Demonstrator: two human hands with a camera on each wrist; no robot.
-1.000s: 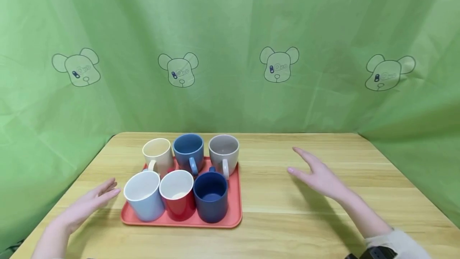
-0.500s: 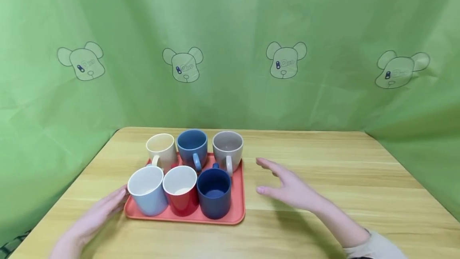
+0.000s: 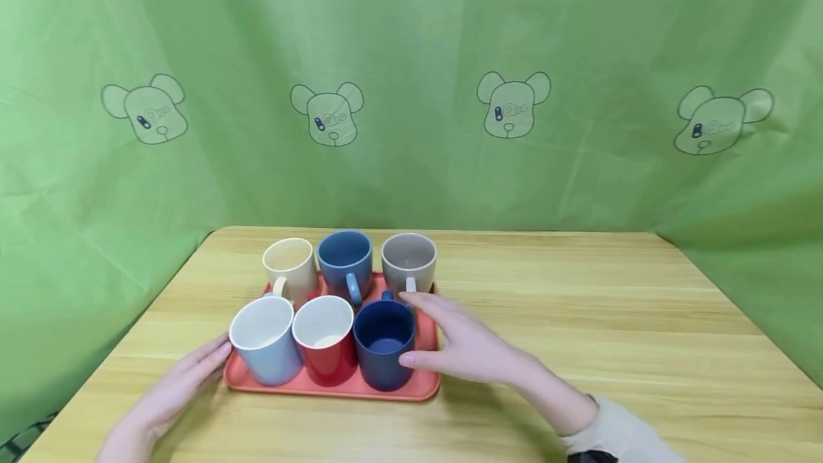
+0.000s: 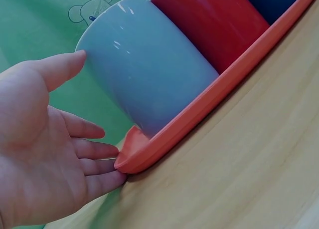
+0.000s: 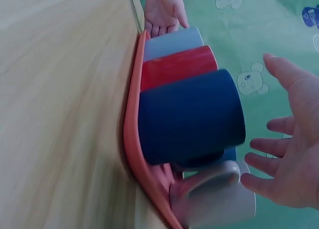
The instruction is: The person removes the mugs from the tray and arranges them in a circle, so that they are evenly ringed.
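Observation:
A coral-red tray (image 3: 334,393) holds two rows of mugs. In front stand a light blue mug (image 3: 273,359), a red mug (image 3: 328,361) and a navy mug (image 3: 382,363). Behind them are a cream mug (image 3: 298,277), a blue mug (image 3: 341,281) and a grey mug (image 3: 405,274). My left hand (image 4: 45,144) has its fingertips at the tray's left corner, its thumb tip beside the light blue mug's rim. My right hand (image 3: 472,349) reaches over the tray's right side, fingers spread and relaxed, holding nothing. In the right wrist view it is apart from the navy mug.
The tray lies on the left half of a wooden table (image 3: 611,320). A green curtain (image 3: 411,184) printed with bear heads hangs behind the table and along both sides. The table's far edge runs close behind the back row of mugs.
My right hand has moved left from above the bare table to the navy mug. My left hand has come right, to the tray's left edge. The mugs keep their places on the tray.

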